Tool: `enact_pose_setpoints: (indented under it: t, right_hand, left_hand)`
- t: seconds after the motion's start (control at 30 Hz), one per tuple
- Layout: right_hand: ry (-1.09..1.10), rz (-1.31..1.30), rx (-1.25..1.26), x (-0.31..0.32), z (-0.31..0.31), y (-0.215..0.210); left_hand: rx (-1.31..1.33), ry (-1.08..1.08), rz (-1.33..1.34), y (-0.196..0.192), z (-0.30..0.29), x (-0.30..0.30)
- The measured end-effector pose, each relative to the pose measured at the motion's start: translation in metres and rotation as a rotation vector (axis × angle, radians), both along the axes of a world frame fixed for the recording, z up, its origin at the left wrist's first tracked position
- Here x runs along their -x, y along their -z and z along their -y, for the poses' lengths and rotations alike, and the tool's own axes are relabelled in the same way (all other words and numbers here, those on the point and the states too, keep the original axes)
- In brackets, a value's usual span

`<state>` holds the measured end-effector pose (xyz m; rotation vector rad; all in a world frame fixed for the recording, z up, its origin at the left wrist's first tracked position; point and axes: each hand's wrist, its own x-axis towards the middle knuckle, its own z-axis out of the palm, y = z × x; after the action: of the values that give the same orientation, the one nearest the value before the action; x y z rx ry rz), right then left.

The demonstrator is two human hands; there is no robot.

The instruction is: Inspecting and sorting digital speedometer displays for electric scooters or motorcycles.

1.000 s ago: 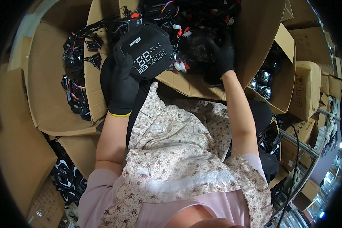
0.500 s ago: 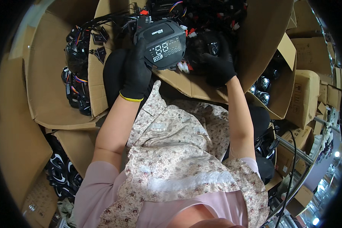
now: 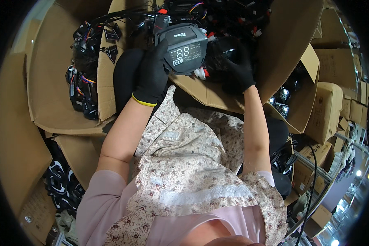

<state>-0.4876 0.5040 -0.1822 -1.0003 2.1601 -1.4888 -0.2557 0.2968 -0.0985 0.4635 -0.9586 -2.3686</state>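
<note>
My left hand (image 3: 153,74), in a black glove with a yellow cuff edge, grips a display unit (image 3: 184,51) by its left side. The unit is dark grey and roughly six-sided, with white digits and a battery symbol lit on its face. My right hand (image 3: 242,67), also black-gloved, is closed around a dark, shiny, plastic-wrapped part (image 3: 225,50) just right of the display. Its fingers partly blend into the dark contents behind. Below and behind both hands, black cables and red and white connectors (image 3: 201,73) fill an open cardboard box (image 3: 209,92).
Another cardboard box (image 3: 49,82) at left holds wired black parts (image 3: 86,74). At right, a box holds shiny wrapped round parts (image 3: 283,96). Black-and-white parts (image 3: 63,180) lie lower left. Stacked cartons (image 3: 326,106) and a metal rail (image 3: 315,166) stand at right.
The display unit and my left hand have shifted slightly right. My right hand stays in about the same place, and the shiny part in it has turned a little.
</note>
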Motion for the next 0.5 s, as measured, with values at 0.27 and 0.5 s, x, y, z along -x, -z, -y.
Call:
enact_pose_setpoints:
  t: [0.27,0.5]
  right_hand:
    - [0.094,-0.056,-0.135,-0.027,0.024,-0.019]
    - [0.005,0.375,0.070,-0.019,0.021,-0.012]
  left_hand:
    - [0.034,0.033,0.068,-0.008,0.000,-0.004]
    - [0.153,0.085,0.011,-0.012,-0.002,-0.004]
